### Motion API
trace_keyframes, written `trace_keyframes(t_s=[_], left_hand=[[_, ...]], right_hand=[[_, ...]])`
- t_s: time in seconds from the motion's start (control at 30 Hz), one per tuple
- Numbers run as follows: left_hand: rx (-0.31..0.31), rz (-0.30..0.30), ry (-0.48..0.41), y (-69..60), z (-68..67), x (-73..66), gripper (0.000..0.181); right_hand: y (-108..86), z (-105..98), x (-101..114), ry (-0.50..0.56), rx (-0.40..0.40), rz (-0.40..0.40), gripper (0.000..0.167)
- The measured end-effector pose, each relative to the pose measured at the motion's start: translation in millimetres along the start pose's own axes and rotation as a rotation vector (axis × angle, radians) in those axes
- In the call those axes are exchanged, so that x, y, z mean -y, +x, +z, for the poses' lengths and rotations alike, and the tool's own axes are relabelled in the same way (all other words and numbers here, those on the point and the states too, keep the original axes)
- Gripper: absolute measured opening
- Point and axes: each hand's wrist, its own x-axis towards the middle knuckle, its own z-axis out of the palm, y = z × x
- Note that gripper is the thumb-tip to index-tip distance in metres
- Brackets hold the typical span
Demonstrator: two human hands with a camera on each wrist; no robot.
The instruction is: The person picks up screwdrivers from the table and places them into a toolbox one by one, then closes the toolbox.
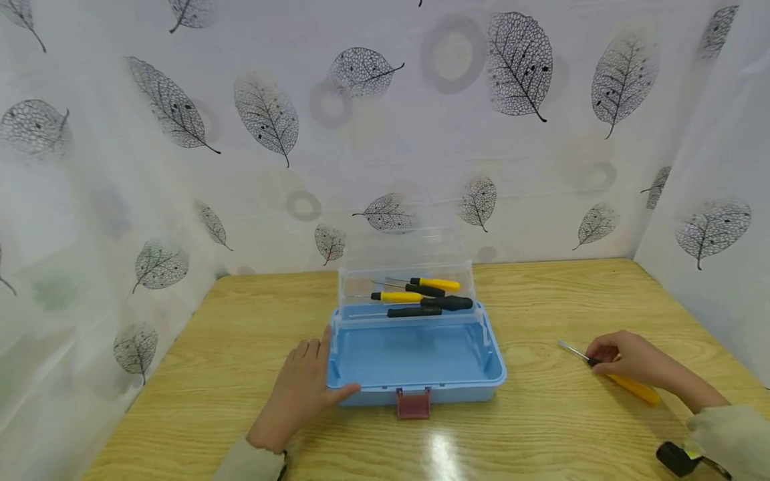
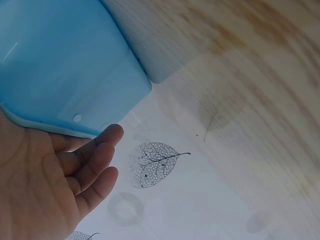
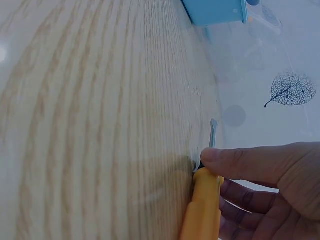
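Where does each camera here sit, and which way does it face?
Head: worn on the head, facing forward and down at the blue toolbox; left hand, right hand and sleeves show.
Left wrist: on that wrist, facing the toolbox; only the left hand shows.
Right wrist: on that wrist, facing the yellow screwdriver; only right hand shows.
Shared, head and right wrist: screwdriver, toolbox.

"What's being worn?"
"A pale tan left sleeve (image 1: 245,462), and a right sleeve (image 1: 732,434) in the same tan colour."
"What's that by the right one?"
"A little black lump (image 1: 676,459) with a yellow patch (image 1: 692,455) next to it."
"And by the left one?"
"A thin dark band (image 1: 284,462). The fingers (image 2: 102,184) are bare."
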Motion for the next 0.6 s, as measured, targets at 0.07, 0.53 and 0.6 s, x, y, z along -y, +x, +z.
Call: trace_keyframes(t_s=[0.07,0.53,0.6], left_hand=[[0.002,0.0,0.003,0.3,-0.1,-0.3,0.108],[0.005,0.002,0.01,0.1,-2.1,-1.1,0.108],[0.004,0.003,0.011,0.1,-2.3,-1.1,0.108]], right_hand=[[-0.1,0.3,-0.2,0.003,-0.001,-0.002,0.018],[-4.6,-1.1,-5.8,-0.053,-0.031,0.021,0.025],[-5.8,-1.2,-6.6,-0.051,-0.028,0.029,0.026]])
